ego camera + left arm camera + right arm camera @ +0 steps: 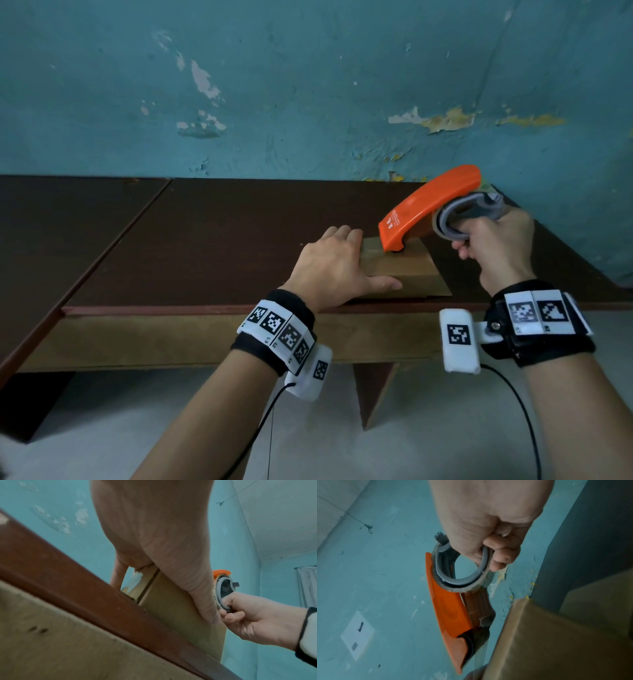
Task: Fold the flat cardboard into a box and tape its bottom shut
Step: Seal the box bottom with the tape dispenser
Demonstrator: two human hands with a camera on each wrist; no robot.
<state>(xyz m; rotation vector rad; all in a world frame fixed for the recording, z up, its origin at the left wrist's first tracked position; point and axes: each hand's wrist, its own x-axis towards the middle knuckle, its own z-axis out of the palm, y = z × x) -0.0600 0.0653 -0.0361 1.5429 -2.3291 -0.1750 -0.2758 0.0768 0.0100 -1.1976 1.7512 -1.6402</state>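
A small brown cardboard box stands near the front edge of the dark table, with a taped seam showing on its side. My left hand lies flat over the box's left part, thumb stretched along its near face. My right hand grips the grey ring of an orange tape dispenser. The dispenser's nose rests on the box top, towards the far side. In the right wrist view the dispenser hangs from my curled fingers beside the box.
The dark brown table runs left, with a seam between two tops and a reddish front edge. A peeling teal wall stands right behind it. A table leg is below the box.
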